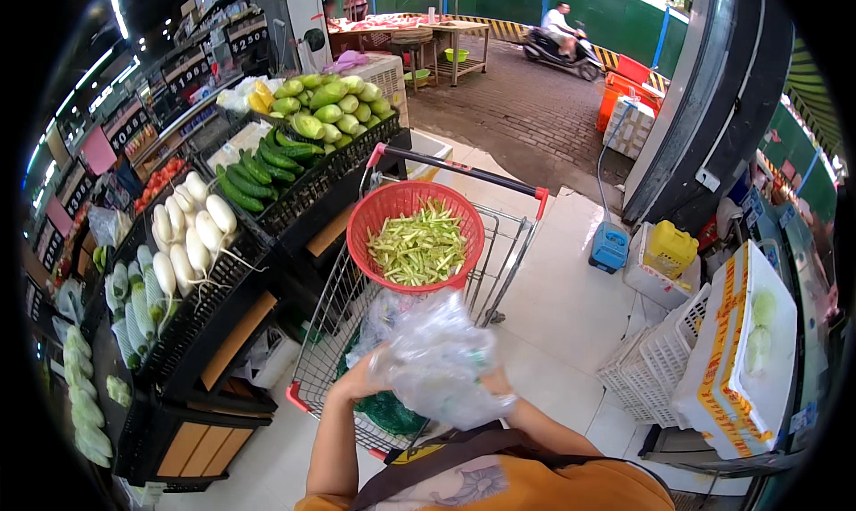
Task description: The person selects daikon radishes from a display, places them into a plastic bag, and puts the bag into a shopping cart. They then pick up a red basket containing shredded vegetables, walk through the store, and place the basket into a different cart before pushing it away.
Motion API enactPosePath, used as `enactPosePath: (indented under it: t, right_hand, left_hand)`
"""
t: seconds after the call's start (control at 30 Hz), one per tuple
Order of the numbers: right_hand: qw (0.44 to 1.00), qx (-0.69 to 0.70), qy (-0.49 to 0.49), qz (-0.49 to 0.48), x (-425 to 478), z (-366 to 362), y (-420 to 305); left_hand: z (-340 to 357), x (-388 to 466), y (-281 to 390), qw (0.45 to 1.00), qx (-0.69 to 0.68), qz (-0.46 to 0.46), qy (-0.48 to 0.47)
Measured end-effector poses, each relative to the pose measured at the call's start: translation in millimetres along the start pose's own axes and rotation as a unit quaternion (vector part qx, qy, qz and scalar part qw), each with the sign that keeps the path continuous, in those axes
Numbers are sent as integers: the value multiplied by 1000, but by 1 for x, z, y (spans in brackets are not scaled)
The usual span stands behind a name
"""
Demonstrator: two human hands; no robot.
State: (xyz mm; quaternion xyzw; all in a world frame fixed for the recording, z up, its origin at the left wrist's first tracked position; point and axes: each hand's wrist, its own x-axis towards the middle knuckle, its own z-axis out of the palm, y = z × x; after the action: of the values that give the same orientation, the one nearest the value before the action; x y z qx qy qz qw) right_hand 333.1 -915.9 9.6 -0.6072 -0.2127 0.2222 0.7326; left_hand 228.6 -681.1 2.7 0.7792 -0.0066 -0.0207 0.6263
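Observation:
A crumpled clear plastic bag (438,354) is between my hands, above the near part of a wire shopping cart (321,350). My left hand (371,376) holds the bag's left side, its fingers partly behind the film. On the bag's right side, my right hand (496,382) grips it, mostly covered by plastic. Just beyond the bag, a red plastic colander basket (358,210) rests on the cart, with cut green vegetable pieces (418,243) inside. Under the bag, dark green mesh netting (388,414) lies in the cart.
At left stand black crates of white radishes (197,233), cucumbers (257,170) and husked corn (328,113). A blue container (608,247), white plastic baskets (655,357) and a foam box (729,370) are at right. Beyond the doorway a person rides a scooter (565,49).

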Motion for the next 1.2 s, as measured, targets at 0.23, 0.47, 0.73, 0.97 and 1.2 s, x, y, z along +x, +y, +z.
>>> enactPosePath:
  t: [0.23, 0.47, 0.73, 0.97, 1.2]
  right_hand:
    - [866, -113, 439, -212, 48, -138, -125]
    - [522, -79, 503, -685, 253, -214, -277]
    - [650, -648, 277, -282, 571, -111, -218]
    - [860, -389, -251, -216, 665, -109, -69]
    - [812, -506, -262, -126, 603, -188, -68]
  left_hand:
    - [3, -44, -67, 861, -246, -224, 384]
    - [23, -30, -91, 790, -206, -288, 501]
    - [84, 81, -63, 740, -291, -237, 558]
    - [98, 80, -63, 623, -307, -247, 676]
    - [81, 117, -36, 626, -444, -119, 630]
